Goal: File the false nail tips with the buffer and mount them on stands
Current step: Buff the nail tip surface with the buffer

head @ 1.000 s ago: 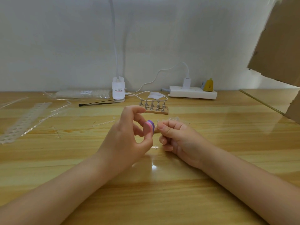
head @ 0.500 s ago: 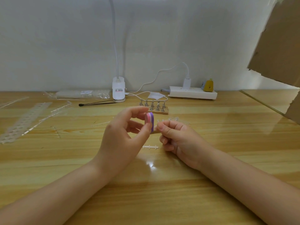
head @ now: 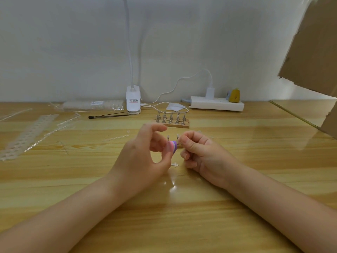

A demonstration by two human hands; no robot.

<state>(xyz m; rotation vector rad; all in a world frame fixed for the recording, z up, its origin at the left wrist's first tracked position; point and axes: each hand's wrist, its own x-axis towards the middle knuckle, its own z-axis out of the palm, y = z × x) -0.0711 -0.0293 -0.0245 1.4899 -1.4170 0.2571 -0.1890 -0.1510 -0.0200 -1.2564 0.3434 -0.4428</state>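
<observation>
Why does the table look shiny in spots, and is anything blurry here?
In the head view, a lamp above throws bright glare patches on the glossy table below the hands; the pink and purple buffer in the left hand is smeared by motion; the clear nail tip pinched by the right hand is too faint to make out.

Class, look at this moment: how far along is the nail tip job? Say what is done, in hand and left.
Done: cannot tell if the wooden rack of stands holds any tips. In hand: the left hand holds the pink and purple buffer by a small clear tip pinched in the right hand. Left: mounting that tip; strips of clear tips lie on the table.
</observation>
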